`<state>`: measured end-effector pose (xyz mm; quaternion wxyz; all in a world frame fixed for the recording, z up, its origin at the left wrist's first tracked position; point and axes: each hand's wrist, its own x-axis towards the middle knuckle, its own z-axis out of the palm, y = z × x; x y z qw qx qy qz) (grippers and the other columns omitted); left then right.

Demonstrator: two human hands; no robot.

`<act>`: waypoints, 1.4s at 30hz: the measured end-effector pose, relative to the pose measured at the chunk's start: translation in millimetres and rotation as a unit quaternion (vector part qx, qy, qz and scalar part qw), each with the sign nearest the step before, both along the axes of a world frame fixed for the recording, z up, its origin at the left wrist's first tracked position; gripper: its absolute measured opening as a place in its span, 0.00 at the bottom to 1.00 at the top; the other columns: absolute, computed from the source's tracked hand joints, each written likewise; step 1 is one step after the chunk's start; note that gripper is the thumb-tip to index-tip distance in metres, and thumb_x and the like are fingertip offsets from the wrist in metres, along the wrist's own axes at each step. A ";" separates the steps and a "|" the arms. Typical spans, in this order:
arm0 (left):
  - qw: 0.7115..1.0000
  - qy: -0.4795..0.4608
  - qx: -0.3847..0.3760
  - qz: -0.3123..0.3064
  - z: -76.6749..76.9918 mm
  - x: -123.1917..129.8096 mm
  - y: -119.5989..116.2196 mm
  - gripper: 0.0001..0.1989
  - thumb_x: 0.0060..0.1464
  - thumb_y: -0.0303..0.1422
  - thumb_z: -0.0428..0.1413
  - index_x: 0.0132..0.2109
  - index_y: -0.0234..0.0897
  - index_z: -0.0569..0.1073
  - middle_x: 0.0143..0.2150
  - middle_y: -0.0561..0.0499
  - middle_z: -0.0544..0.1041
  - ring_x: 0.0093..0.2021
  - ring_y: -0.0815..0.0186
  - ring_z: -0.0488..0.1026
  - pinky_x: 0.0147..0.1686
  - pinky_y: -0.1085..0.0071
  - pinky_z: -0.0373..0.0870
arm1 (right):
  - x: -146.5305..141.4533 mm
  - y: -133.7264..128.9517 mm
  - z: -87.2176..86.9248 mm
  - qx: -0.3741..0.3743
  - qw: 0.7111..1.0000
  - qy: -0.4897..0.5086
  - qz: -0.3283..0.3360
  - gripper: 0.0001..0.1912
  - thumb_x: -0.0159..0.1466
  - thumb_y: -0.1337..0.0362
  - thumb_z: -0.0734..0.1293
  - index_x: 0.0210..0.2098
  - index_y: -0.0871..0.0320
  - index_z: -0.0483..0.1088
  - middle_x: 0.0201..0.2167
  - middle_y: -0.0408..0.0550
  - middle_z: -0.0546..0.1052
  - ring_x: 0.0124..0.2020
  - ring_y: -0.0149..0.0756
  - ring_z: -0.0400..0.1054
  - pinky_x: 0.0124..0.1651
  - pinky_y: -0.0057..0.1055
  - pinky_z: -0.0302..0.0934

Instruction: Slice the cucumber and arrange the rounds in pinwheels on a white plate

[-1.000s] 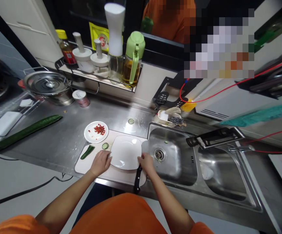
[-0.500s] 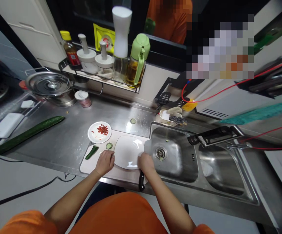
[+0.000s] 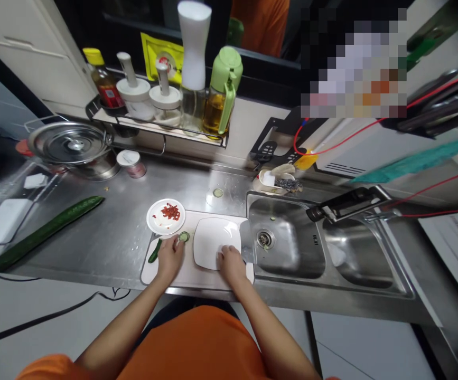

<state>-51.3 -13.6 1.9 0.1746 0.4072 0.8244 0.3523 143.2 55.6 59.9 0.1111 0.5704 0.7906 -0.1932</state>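
My left hand [image 3: 170, 259] reaches over the pale cutting board [image 3: 201, 279], its fingertips closed at the edge of some cucumber slices [image 3: 184, 237]. Under that hand's left side lies a short piece of cucumber [image 3: 155, 252], partly covered. My right hand [image 3: 232, 264] is curled over the lower right corner of a white square plate [image 3: 213, 240]; its fingertips are drawn together, and what they hold, if anything, is hidden. The knife blade [image 3: 248, 241] shows beside the plate, while its handle is mostly hidden by my right hand and forearm. A round white plate [image 3: 153, 224] bears chopped red pieces [image 3: 170, 211].
A long cucumber [image 3: 54, 227] lies on the steel counter at left, near a lidded pot [image 3: 70, 148] and a small tin [image 3: 131, 163]. A single slice [image 3: 218, 193] is behind the board. The double sink [image 3: 292, 237] adjoins at right; bottles line the rack [image 3: 153, 126].
My left hand has left the square plate's edge and moved left to the cucumber slices. My right hand has shifted from the plate's right edge over its lower right corner. The view has shifted slightly.
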 end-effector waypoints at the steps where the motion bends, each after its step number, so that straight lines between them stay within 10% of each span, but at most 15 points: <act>1: 1.000 0.003 -0.012 0.000 0.0 -1.1 3.7 0.18 0.54 0.40 0.49 0.44 0.33 0.74 0.32 0.47 0.72 0.32 0.63 0.68 0.38 0.67 0.65 | -5.3 -1.8 -1.2 0.001 1.000 0.018 0.010 0.08 0.65 0.66 0.59 0.38 0.60 0.69 0.37 0.52 0.70 0.41 0.37 0.64 0.40 0.28 0.55; 17: 0.996 -0.058 -0.039 0.054 3.9 6.0 13.7 0.13 0.47 0.41 0.53 0.35 0.36 0.72 0.27 0.52 0.72 0.26 0.66 0.67 0.32 0.70 0.63 | -96.1 15.7 -37.1 0.006 0.981 0.170 0.092 0.09 0.63 0.71 0.59 0.36 0.60 0.72 0.37 0.51 0.68 0.41 0.38 0.57 0.42 0.30 0.52; 27: 0.975 -0.224 -0.013 0.012 11.8 -0.6 20.3 0.13 0.46 0.41 0.54 0.34 0.35 0.71 0.24 0.55 0.70 0.24 0.71 0.64 0.29 0.75 0.61 | -83.0 27.6 -38.3 -0.002 0.950 0.303 0.073 0.14 0.59 0.73 0.63 0.44 0.58 0.72 0.38 0.48 0.72 0.42 0.35 0.61 0.48 0.30 0.52; 35: 0.945 -0.306 -0.010 -0.115 24.9 6.6 48.8 0.17 0.45 0.45 0.56 0.35 0.34 0.73 0.26 0.53 0.72 0.25 0.71 0.65 0.26 0.76 0.61 | -44.5 46.4 -13.7 -0.024 0.934 0.357 0.012 0.05 0.59 0.70 0.66 0.30 0.56 0.74 0.31 0.42 0.75 0.36 0.31 0.66 0.44 0.28 0.56; 42: 0.840 -0.532 -0.099 -0.032 37.2 33.6 77.4 0.23 0.48 0.51 0.55 0.32 0.31 0.70 0.24 0.51 0.71 0.19 0.74 0.65 0.19 0.78 0.59 | -11.4 58.4 -0.4 -0.007 0.913 0.407 -0.026 0.05 0.58 0.70 0.66 0.30 0.56 0.75 0.29 0.42 0.76 0.33 0.30 0.67 0.40 0.26 0.58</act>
